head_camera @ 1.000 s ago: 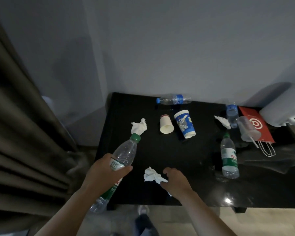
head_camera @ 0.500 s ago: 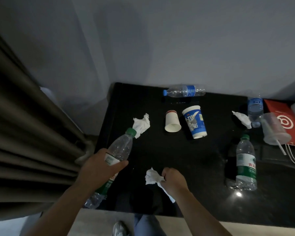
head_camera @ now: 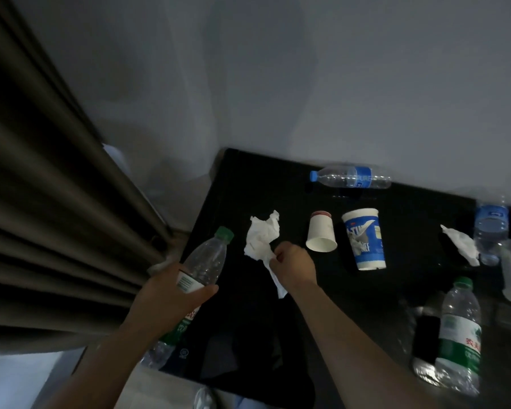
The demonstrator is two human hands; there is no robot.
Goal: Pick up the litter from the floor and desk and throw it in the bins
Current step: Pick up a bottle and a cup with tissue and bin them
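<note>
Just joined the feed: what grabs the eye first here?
The left grip holds a green-capped bottle over the left edge of the desk. The right grip holds a tissue strip and reaches a crumpled tissue beside it. A white cup and a blue cup lie tipped behind.

I see through one camera only, worn on the head. It looks forward and down onto the black desk [head_camera: 248,184], from close above. The wall [head_camera: 307,69] fills the top of the frame, the curtain [head_camera: 42,202] the left, the desk the lower right.
</note>
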